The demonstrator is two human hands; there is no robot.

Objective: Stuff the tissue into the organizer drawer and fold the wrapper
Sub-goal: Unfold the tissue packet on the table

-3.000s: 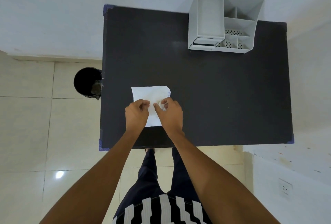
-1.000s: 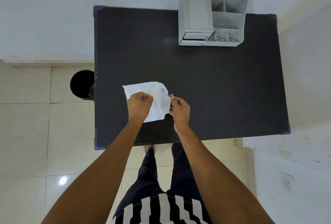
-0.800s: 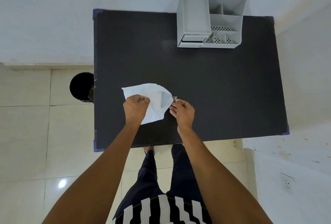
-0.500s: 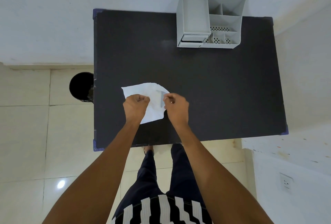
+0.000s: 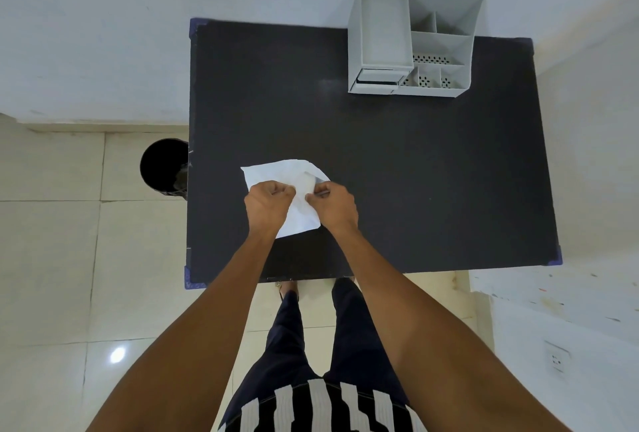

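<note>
While both fists pinch white wrapper (image 5: 276, 172) between them, left hand (image 5: 268, 201) and right hand (image 5: 333, 203) sit close together; organizer (image 5: 380, 34) well beyond right hand.

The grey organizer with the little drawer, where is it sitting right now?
In the head view, the organizer stands at the far right of the black table, against the wall, well away from both hands and the white packet near the front edge.

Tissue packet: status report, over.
Left hand and right hand both pinching white tissue packet. Organizer at far edge, untouched. Path clear.
</note>
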